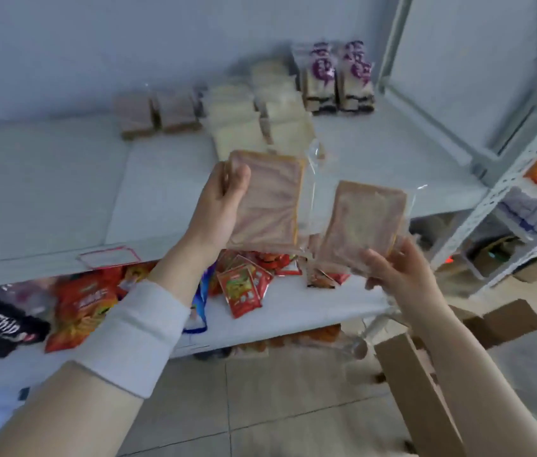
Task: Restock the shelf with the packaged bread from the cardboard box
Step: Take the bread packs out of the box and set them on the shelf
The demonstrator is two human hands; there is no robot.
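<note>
While the grey shelf stands only part filled, a person holds two packs of sliced bread over its front edge, midway through restocking. The open cardboard box sits on the tiled floor at lower right, beside the right forearm; its contents are too unclear to tell. At the back of the top board, brown packs stand to the left, pale packs in two rows next to them, and purple-labelled packs to the right. Red snack packets lie on the board below. The left hand grips the left-hand pack upright, thumb across its face. The right hand pinches the tilted right-hand pack at its lower end. By colour, both seem to belong with the brown packs, so the next move likely calls for a reach to the back left, standing each one upright beside them.
</note>
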